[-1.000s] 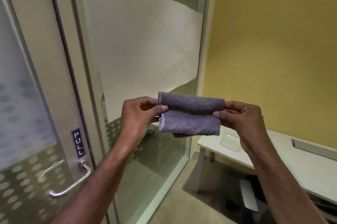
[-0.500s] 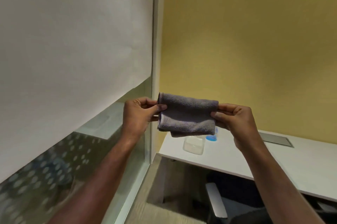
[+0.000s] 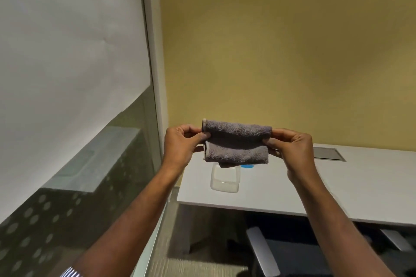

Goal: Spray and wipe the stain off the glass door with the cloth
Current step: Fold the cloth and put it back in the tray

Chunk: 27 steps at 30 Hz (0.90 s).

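Note:
A folded grey cloth [image 3: 236, 141] is stretched between both hands at chest height, above the near end of a white desk. My left hand [image 3: 182, 145] pinches its left edge and my right hand [image 3: 292, 148] pinches its right edge. A glass panel [image 3: 74, 164] with a white frosted band and a dotted lower strip fills the left side. The door with its handle is out of view. No spray bottle is visible.
A white desk [image 3: 337, 186] stands along the yellow wall [image 3: 281, 51], with a clear plastic container [image 3: 225, 178] and a blue round thing [image 3: 247, 166] under the cloth. A grey cable hatch [image 3: 328, 154] is set in the desk. A chair [image 3: 290, 254] sits below it.
The view has swung right, away from the door with its PULL sign and handle, toward the desk. Both hands keep holding the cloth the same way.

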### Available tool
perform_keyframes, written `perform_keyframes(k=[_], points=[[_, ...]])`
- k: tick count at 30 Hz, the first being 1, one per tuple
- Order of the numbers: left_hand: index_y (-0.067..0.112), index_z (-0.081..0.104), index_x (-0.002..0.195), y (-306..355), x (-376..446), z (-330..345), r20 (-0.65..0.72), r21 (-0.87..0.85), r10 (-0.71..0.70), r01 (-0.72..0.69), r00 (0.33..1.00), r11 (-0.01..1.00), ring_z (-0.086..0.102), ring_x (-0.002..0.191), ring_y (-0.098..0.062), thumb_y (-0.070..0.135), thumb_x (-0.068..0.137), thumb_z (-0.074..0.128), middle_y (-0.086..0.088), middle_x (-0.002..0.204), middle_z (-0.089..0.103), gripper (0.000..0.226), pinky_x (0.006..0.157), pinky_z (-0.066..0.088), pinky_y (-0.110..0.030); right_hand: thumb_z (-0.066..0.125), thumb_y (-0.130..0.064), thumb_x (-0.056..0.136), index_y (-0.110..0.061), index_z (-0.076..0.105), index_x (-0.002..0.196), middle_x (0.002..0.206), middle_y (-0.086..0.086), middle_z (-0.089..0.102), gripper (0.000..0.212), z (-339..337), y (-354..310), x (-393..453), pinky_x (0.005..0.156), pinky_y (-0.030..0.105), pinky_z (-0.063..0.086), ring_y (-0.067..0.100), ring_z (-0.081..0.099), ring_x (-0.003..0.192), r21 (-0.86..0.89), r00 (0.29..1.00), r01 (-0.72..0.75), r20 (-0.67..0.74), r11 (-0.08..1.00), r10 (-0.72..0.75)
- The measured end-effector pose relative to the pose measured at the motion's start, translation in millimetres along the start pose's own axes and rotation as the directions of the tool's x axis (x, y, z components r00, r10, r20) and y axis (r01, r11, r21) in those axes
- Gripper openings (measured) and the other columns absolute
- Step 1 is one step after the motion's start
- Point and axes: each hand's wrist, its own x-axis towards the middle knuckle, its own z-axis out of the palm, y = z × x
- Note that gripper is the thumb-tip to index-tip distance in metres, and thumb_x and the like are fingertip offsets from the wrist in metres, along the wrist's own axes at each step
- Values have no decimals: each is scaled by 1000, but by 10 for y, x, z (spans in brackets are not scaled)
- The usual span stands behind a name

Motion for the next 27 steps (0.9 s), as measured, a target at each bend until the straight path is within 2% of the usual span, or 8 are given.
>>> perform_keyframes(k=[4, 7, 10, 14, 19, 23, 27], points=[[3, 74, 82, -424, 549, 229, 44, -23, -64, 65, 997, 998, 73, 65, -15, -6, 84, 77, -7, 72, 77, 10, 59, 62, -25, 70, 16, 84, -14, 80, 88, 76, 1, 80, 32, 36, 392, 444, 67, 27, 65, 16, 77, 71, 26, 998, -63, -26, 998, 63], [2, 72, 83, -713, 939, 423, 48, -9, -110, 111, 993, 994, 70, 64, -17, -6, 84, 77, -10, 74, 75, 9, 57, 62, -26, 71, 15, 83, -13, 81, 87, 73, 1, 79, 30, 45, 699, 803, 60, 26, 62, 15, 75, 65, 58, 992, -126, -23, 990, 127], [6, 72, 77, -1029, 1349, 611, 64, 16, -161, 161, 985, 987, 70, 59, -10, -7, 84, 78, -3, 68, 75, 16, 53, 60, -23, 71, 11, 84, -11, 82, 89, 73, 4, 78, 25, 68, 1101, 1141, 53, 26, 58, 16, 71, 59, 61, 980, -196, -35, 979, 198], [8, 72, 75, -1548, 1854, 829, 57, 88, -261, 255, 964, 963, 70, 62, -16, -4, 81, 81, -12, 74, 73, 17, 53, 60, -26, 70, 6, 86, -8, 81, 91, 71, 6, 75, 19, 120, 1728, 1545, 49, 27, 55, 15, 63, 54, 32, 956, -285, -58, 958, 287], [11, 77, 73, -2325, 2264, 972, 15, 151, -398, 392, 917, 908, 69, 69, -23, 0, 81, 83, -12, 74, 74, 15, 55, 61, -29, 71, 4, 87, -7, 81, 88, 77, 15, 75, 15, 180, 2444, 2012, 51, 28, 55, 22, 63, 61, -24, 912, -408, -55, 913, 406], [9, 80, 78, -2891, 2404, 1006, -46, 184, -509, 508, 860, 842, 70, 71, -23, 3, 82, 83, -9, 75, 75, 8, 61, 61, -32, 76, -4, 86, -20, 82, 79, 72, 6, 77, 19, 267, 2970, 2197, 52, 30, 54, 17, 65, 57, -139, 866, -499, -50, 855, 497], [7, 81, 80, -3357, 2413, 1063, -106, 249, -606, 611, 789, 752, 70, 68, -21, 7, 81, 86, -6, 72, 75, 5, 56, 61, -28, 79, -13, 85, -22, 79, 72, 67, 0, 76, 16, 346, 3478, 2265, 55, 35, 58, 24, 69, 59, -279, 811, -581, -116, 764, 574]])
